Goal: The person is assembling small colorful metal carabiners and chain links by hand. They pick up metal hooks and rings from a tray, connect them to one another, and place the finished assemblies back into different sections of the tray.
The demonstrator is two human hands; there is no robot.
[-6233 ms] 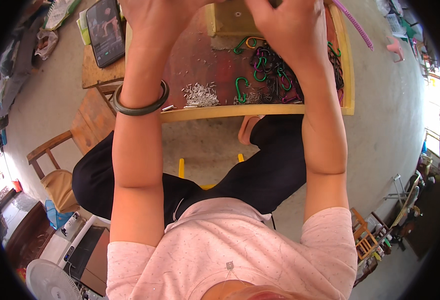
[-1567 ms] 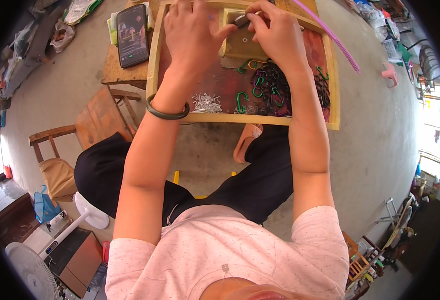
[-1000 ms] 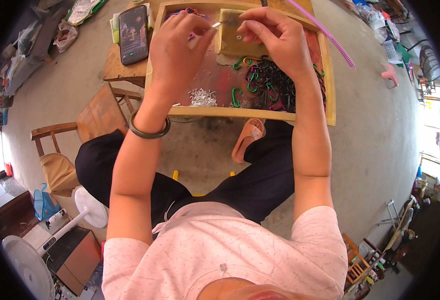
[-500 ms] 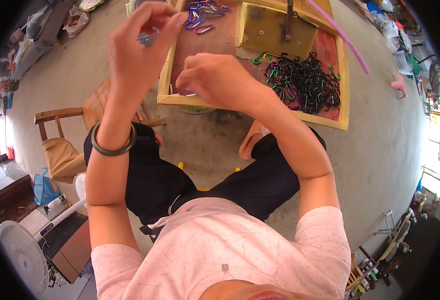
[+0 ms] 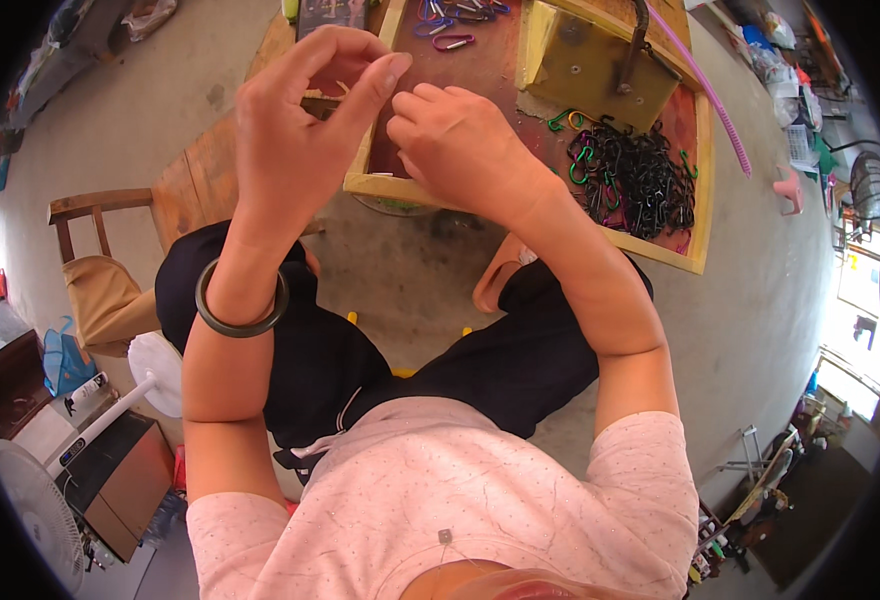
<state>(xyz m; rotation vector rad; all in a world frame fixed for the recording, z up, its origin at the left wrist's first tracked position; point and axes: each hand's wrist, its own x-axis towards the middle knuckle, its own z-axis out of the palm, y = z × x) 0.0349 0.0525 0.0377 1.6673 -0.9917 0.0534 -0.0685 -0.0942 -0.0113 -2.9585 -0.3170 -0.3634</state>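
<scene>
My left hand (image 5: 295, 130) is raised over the left edge of a wooden-framed tray (image 5: 400, 187), thumb and fingertips drawn together in a pinch. Close beside it, my right hand (image 5: 470, 150) is closed with its fingers curled, knuckles up. Whatever either hand pinches is too small or hidden to make out. To the right in the tray lies a heap of black metal hooks (image 5: 640, 175), with a few green hooks (image 5: 582, 160) among them. Farther back are blue carabiners (image 5: 440, 22) and a purple carabiner (image 5: 453, 42) with silver gates.
A metal plate (image 5: 585, 70) with an upright lever (image 5: 632, 55) stands in the tray behind the heap. A pink-purple coiled tube (image 5: 705, 95) hangs along the right side. A wooden chair (image 5: 100, 205) is at the left, a white fan (image 5: 35, 510) lower left.
My hands have come closer together, the right one rising toward the left thumb. The head view has shifted, so the tray appears farther right.
</scene>
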